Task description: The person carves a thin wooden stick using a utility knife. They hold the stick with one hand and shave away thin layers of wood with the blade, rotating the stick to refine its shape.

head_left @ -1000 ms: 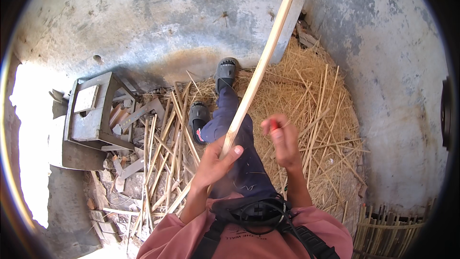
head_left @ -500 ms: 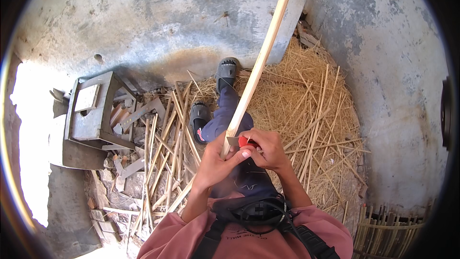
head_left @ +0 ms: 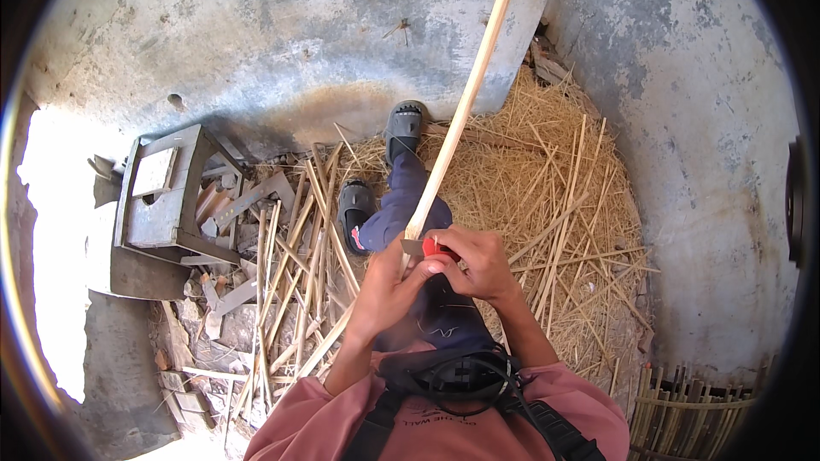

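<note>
A long pale strip of wood or bamboo (head_left: 460, 115) slants up and away from my hands toward the far wall. My left hand (head_left: 383, 288) is closed around its near end. In my closed right hand (head_left: 481, 261) is a red-handled knife (head_left: 432, 248), its short grey blade lying across the strip just above my left fingers. My left thumb reaches over to the knife and the right-hand fingers, so the two hands meet. Most of the knife's handle is hidden inside my right hand. Both hands are in front of my lap, above my dark trousers (head_left: 408, 192).
Straw and shavings (head_left: 521, 179) cover the floor to the right. Several loose strips (head_left: 299, 265) lie at the left near a worn wooden box frame (head_left: 175, 196) and scrap pieces. A slatted bamboo piece (head_left: 696, 414) stands lower right. Stained walls (head_left: 282, 26) rise ahead and right.
The strip has turned slightly and shows a narrower face. The knife blade has shifted a little up and left along it, with both hands staying close together.
</note>
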{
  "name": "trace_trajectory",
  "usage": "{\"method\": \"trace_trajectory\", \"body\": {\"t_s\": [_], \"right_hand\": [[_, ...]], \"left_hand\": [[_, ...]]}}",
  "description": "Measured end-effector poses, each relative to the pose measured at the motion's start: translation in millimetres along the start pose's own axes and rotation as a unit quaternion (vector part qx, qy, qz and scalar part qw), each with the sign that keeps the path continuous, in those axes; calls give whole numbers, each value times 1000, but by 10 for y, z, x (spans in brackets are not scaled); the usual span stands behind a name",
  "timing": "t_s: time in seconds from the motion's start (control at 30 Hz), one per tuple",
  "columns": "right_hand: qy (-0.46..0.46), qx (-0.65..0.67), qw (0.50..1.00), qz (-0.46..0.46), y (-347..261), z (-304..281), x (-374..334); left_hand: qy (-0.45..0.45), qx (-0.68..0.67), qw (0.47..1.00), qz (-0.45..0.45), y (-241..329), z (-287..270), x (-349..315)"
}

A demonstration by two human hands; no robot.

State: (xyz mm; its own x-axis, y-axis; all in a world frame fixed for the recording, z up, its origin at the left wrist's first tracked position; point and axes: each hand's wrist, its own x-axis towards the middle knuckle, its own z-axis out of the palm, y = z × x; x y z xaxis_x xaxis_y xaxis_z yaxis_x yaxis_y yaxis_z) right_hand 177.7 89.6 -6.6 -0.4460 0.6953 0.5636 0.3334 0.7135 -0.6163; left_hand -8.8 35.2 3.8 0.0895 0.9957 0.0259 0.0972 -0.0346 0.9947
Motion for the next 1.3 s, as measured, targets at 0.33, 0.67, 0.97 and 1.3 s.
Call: {"method": "trace_trajectory", "body": {"t_s": [0.33,0.67,0.97,1.3], "right_hand": [[36,-47,998,-11,-97,18,41],[46,-79,995,28,-157,45,38],[26,-10,999,33,7,-23,90],[-21,-15,1000,-5,79,-114,122]], "left_hand": [[-18,39,999,-24,18,-24,-14],[73,58,995,26,-36,118,-30],[77,109,991,6,22,44,-38],[59,155,984,62,-10,39,-10]]}}
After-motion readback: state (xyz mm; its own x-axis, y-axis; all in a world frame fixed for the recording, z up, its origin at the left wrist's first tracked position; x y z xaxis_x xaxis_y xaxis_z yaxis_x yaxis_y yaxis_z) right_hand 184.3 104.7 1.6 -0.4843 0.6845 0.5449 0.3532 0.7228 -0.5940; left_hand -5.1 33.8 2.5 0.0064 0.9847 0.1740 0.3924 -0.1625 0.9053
